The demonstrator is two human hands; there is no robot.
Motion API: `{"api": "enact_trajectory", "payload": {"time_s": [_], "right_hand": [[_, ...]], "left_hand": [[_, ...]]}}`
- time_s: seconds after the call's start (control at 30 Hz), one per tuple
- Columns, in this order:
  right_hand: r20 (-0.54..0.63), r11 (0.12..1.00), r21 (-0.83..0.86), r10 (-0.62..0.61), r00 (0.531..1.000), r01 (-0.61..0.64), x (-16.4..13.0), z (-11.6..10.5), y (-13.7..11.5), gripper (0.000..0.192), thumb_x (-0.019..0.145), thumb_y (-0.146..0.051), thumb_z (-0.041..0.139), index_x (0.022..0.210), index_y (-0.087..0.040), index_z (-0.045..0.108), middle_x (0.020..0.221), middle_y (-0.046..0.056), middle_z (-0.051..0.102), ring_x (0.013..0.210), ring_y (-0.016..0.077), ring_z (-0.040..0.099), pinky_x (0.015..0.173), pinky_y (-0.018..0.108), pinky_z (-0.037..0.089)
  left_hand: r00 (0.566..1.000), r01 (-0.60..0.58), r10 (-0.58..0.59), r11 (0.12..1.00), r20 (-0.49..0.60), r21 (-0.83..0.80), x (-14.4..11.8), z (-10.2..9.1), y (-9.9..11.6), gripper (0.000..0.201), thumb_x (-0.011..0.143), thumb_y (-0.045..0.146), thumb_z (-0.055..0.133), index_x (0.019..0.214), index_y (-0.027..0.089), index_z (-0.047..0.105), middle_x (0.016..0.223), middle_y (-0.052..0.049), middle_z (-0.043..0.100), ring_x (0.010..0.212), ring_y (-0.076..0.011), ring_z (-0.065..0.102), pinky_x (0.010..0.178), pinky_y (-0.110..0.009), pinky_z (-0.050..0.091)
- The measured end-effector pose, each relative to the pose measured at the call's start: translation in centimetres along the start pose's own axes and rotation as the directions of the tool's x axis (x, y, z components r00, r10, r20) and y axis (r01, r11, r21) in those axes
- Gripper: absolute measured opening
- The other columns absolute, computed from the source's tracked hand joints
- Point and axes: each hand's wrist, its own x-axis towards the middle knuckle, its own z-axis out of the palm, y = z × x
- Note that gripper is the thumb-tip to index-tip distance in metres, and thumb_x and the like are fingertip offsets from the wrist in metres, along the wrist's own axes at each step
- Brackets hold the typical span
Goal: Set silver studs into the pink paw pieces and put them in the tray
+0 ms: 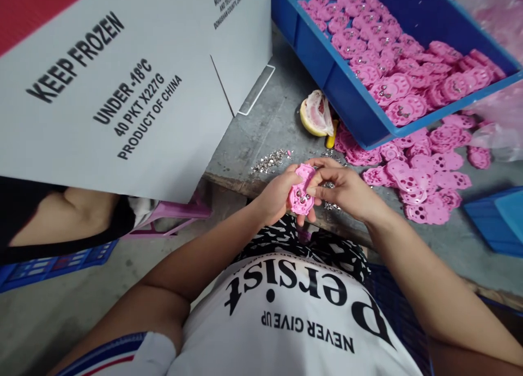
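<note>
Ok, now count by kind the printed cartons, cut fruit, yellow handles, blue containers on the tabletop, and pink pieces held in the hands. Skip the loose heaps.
Printed carton: 1
Cut fruit: 1
Yellow handle: 1
Blue containers: 2 (large tub, smaller one)
Pink piece held: 1
Total: 6

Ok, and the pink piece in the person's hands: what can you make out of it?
The pink piece looks like moulded plastic, longer than wide, with a wavy, lobed outline. Small shiny metal bits sit on its nearer half. The left hand grips it from the side with its patterned face toward the camera; the right hand's fingertips meet its other side and hide part of it. It is held up near the front edge of the grey table. Finer detail is too small to tell.
</note>
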Motion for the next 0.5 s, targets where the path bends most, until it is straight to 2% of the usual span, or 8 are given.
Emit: {"api": "enact_trajectory", "payload": {"time_s": [0.1, 0.17, 0.33, 0.4, 0.5], "right_hand": [[-0.048, 0.990, 0.139, 0.016, 0.999, -0.009, -0.2, -0.3, 0.1, 0.020, 0.082, -0.042, 0.082, 0.087, -0.023, 0.082, 0.129, 0.009, 0.067, 0.126, 0.0267, 0.060, 0.114, 0.046, 0.041], [-0.108, 0.979, 0.202, 0.035, 0.994, -0.012, -0.3, -0.6, 0.1, 0.023, 0.081, -0.045, 0.083, 0.091, -0.024, 0.083, 0.129, 0.009, 0.068, 0.128, 0.0275, 0.060, 0.115, 0.047, 0.040], [-0.262, 0.966, 0.258, 0.103, 0.959, -0.033, -1.2, -1.5, 0.9, 0.025, 0.076, -0.044, 0.087, 0.087, -0.023, 0.080, 0.120, 0.009, 0.073, 0.119, 0.0266, 0.063, 0.110, 0.047, 0.043], [-0.285, 0.957, 0.287, 0.123, 0.951, -0.037, -2.0, -1.6, 1.3, 0.024, 0.078, -0.044, 0.085, 0.084, -0.022, 0.079, 0.116, 0.008, 0.074, 0.113, 0.0243, 0.065, 0.107, 0.044, 0.045], [-0.244, 0.952, 0.302, 0.116, 0.963, -0.038, -3.2, -1.3, 1.8, 0.024, 0.085, -0.045, 0.079, 0.080, -0.021, 0.075, 0.108, 0.006, 0.075, 0.102, 0.0208, 0.067, 0.098, 0.038, 0.048]], "left_hand": [[1.000, -0.008, 0.009, 0.999, -0.030, 0.054, -0.2, -0.2, 0.3, 0.055, 0.071, 0.020, 0.058, 0.123, 0.018, 0.039, 0.075, -0.002, 0.070, 0.049, -0.0244, 0.071, 0.034, -0.026, 0.049], [0.999, -0.015, 0.018, 0.996, -0.037, 0.084, -0.3, -0.2, 0.5, 0.053, 0.069, 0.017, 0.059, 0.118, 0.020, 0.040, 0.076, -0.002, 0.071, 0.050, -0.0235, 0.071, 0.035, -0.025, 0.049], [0.997, 0.013, 0.001, 0.985, -0.080, 0.173, -0.4, -0.2, 0.9, 0.048, 0.072, 0.017, 0.062, 0.114, 0.022, 0.039, 0.078, 0.000, 0.070, 0.049, -0.0200, 0.069, 0.034, -0.023, 0.047], [0.992, 0.034, -0.008, 0.976, -0.124, 0.213, -0.4, -0.2, 1.5, 0.047, 0.071, 0.016, 0.061, 0.112, 0.021, 0.040, 0.077, 0.001, 0.070, 0.048, -0.0190, 0.068, 0.033, -0.022, 0.046], [0.987, 0.001, 0.043, 0.959, -0.153, 0.282, 0.0, -0.1, 3.1, 0.043, 0.071, 0.016, 0.061, 0.109, 0.021, 0.040, 0.077, 0.000, 0.070, 0.050, -0.0198, 0.069, 0.033, -0.023, 0.047]]}}
